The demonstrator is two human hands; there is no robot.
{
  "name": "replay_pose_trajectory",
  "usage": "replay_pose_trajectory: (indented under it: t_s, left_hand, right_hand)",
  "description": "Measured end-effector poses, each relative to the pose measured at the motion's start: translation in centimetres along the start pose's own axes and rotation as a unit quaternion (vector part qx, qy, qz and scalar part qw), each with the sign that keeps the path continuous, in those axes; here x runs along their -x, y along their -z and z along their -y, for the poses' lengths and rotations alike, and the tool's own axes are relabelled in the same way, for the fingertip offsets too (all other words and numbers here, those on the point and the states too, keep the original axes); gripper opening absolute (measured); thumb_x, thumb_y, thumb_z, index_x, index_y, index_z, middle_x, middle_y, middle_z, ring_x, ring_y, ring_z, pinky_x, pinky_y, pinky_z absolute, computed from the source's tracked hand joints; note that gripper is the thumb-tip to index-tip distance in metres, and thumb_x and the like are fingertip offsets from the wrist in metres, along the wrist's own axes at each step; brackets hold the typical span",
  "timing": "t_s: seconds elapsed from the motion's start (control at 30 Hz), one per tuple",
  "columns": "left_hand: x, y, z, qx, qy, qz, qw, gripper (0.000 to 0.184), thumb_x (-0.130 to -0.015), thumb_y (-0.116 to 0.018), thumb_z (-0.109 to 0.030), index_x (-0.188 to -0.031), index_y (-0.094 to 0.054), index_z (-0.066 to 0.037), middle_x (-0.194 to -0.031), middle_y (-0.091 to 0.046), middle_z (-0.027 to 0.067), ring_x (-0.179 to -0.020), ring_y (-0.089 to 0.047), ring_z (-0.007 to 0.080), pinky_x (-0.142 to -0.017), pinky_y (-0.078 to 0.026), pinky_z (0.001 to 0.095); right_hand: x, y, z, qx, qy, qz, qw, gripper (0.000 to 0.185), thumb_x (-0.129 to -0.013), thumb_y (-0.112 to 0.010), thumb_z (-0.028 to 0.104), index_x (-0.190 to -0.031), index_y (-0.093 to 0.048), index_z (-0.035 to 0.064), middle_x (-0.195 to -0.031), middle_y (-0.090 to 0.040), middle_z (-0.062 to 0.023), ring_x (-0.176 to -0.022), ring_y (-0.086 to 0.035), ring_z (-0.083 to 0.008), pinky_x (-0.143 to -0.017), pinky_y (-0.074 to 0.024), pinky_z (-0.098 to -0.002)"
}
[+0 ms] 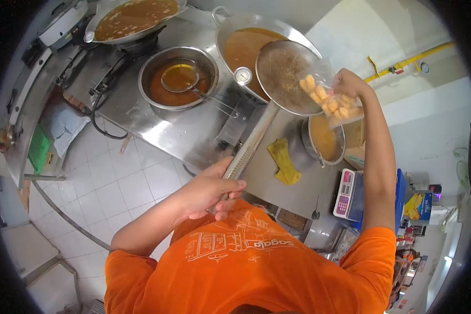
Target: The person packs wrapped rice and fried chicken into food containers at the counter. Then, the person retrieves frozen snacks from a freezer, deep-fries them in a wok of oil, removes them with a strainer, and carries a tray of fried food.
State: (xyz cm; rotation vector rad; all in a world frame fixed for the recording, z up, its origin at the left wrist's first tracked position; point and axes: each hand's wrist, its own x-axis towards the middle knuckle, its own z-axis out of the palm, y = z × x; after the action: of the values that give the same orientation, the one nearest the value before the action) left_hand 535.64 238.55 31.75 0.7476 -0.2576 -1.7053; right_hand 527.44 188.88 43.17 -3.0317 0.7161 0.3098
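Note:
My left hand (214,191) is closed around the long metal handle of a large round mesh skimmer (280,65). The skimmer's mesh lies over the near right part of a wide wok of brown oil (240,47), with some dark crumbs on it. My right hand (349,83) grips a clear plastic bag (334,102) by its upper part. Golden fried pieces (315,89) show through the bag, which hangs tilted at the skimmer's right edge. A round dial thermometer (243,76) sits at the wok's near rim.
Left of the wok stands a steel bowl (143,86) of oil with a small strainer (180,78) in it. Another oil-filled wok (136,21) is farther back. On the right are an oil pot (343,149), a yellow-green cloth (284,162), a scale (346,193) and scissors (315,213).

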Motion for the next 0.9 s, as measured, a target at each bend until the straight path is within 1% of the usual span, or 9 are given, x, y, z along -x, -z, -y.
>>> replay_pose_trajectory:
  t_s: [0.03, 0.13, 0.23, 0.43, 0.53, 0.63, 0.73, 0.77, 0.9]
  left_hand:
    - [0.2, 0.1, -0.2, -0.005, 0.002, -0.001, 1.000, 0.046, -0.098, -0.060, -0.009, -0.139, -0.038, -0.009, -0.078, -0.049, 0.0026, -0.048, -0.044, 0.0098, -0.040, -0.042, 0.0283]
    - [0.6, -0.4, 0.6, -0.012, 0.026, -0.005, 1.000, 0.045, -0.099, -0.060, -0.009, -0.138, -0.038, -0.009, -0.078, -0.049, 0.0025, -0.049, -0.045, 0.0098, -0.040, -0.043, 0.0286]
    - [0.2, -0.1, -0.4, -0.008, 0.016, -0.003, 1.000, 0.046, -0.099, -0.060, -0.008, -0.138, -0.037, -0.009, -0.078, -0.049, 0.0026, -0.049, -0.045, 0.0101, -0.041, -0.044, 0.0291]
    - [0.1, 0.5, -0.1, 0.013, -0.001, 0.009, 1.000, 0.049, -0.098, -0.061, -0.007, -0.139, -0.035, -0.008, -0.080, -0.048, 0.0034, -0.049, -0.045, 0.0102, -0.039, -0.042, 0.0286]
    - [0.0, 0.8, -0.4, 0.009, 0.016, 0.006, 1.000, 0.051, -0.098, -0.061, -0.007, -0.143, -0.035, -0.009, -0.080, -0.048, 0.0033, -0.048, -0.044, 0.0097, -0.039, -0.042, 0.0283]
    - [0.4, -0.4, -1.2, -0.033, 0.025, -0.031, 0.999, 0.051, -0.099, -0.060, -0.008, -0.145, -0.037, -0.011, -0.080, -0.048, 0.0029, -0.048, -0.043, 0.0092, -0.039, -0.042, 0.0281]
    - [0.3, -0.4, -1.1, -0.031, 0.027, -0.031, 0.999, 0.051, -0.100, -0.059, -0.008, -0.146, -0.039, -0.012, -0.080, -0.048, 0.0025, -0.048, -0.042, 0.0084, -0.039, -0.041, 0.0274]
    - [0.0, -0.3, -1.1, -0.021, 0.016, -0.027, 0.999, 0.053, -0.099, -0.059, -0.008, -0.147, -0.038, -0.012, -0.080, -0.047, 0.0026, -0.047, -0.042, 0.0082, -0.038, -0.041, 0.0271]
    - [-0.4, -0.1, -0.5, 0.001, 0.019, -0.014, 1.000, 0.059, -0.098, -0.059, -0.006, -0.151, -0.033, -0.011, -0.080, -0.046, 0.0033, -0.044, -0.041, 0.0078, -0.034, -0.040, 0.0261]
  right_hand:
    - [-0.1, 0.3, 0.6, 0.015, -0.005, -0.021, 1.000, 0.030, -0.070, -0.085, 0.018, -0.072, -0.067, -0.0061, -0.064, -0.063, -0.0144, -0.060, -0.057, -0.0229, -0.061, -0.0475, -0.0384]
    - [-2.0, -0.8, -2.4, 0.133, -0.002, 0.043, 0.990, 0.029, -0.071, -0.085, 0.016, -0.078, -0.068, -0.0074, -0.068, -0.066, -0.0171, -0.063, -0.059, -0.0262, -0.063, -0.0487, -0.0389]
    - [-1.6, -2.2, -3.0, 0.003, 0.023, -0.032, 0.999, 0.027, -0.074, -0.084, 0.014, -0.081, -0.069, -0.0070, -0.069, -0.065, -0.0170, -0.064, -0.060, -0.0238, -0.064, -0.0488, -0.0389]
    - [0.1, -2.7, -3.3, -0.025, -0.033, 0.038, 0.998, 0.027, -0.077, -0.084, 0.016, -0.083, -0.069, -0.0063, -0.067, -0.064, -0.0145, -0.063, -0.057, -0.0203, -0.064, -0.0481, -0.0383]
    - [2.3, -1.0, -1.1, -0.055, -0.061, -0.002, 0.997, 0.029, -0.078, -0.084, 0.016, -0.085, -0.068, -0.0064, -0.079, -0.070, -0.0168, -0.071, -0.063, -0.0254, -0.069, -0.0504, -0.0401]
    - [2.7, -1.0, -1.1, 0.070, -0.050, -0.112, 0.990, 0.031, -0.078, -0.085, 0.018, -0.085, -0.067, -0.0063, -0.097, -0.073, -0.0209, -0.086, -0.069, -0.0328, -0.076, -0.0520, -0.0427]
    - [2.0, -1.4, -1.4, 0.040, -0.092, -0.039, 0.994, 0.034, -0.078, -0.085, 0.021, -0.086, -0.066, -0.0061, -0.111, -0.069, -0.0273, -0.101, -0.068, -0.0382, -0.082, -0.0520, -0.0449]
    - [2.2, -1.7, -2.0, 0.012, -0.065, -0.082, 0.994, 0.036, -0.077, -0.086, 0.022, -0.084, -0.066, -0.0070, -0.098, -0.071, -0.0265, -0.088, -0.069, -0.0355, -0.076, -0.0521, -0.0442]
    - [2.6, -1.7, -2.0, 0.003, -0.056, -0.052, 0.997, 0.035, -0.078, -0.085, 0.021, -0.078, -0.064, -0.0074, -0.072, -0.066, -0.0194, -0.069, -0.062, -0.0257, -0.066, -0.0494, -0.0414]
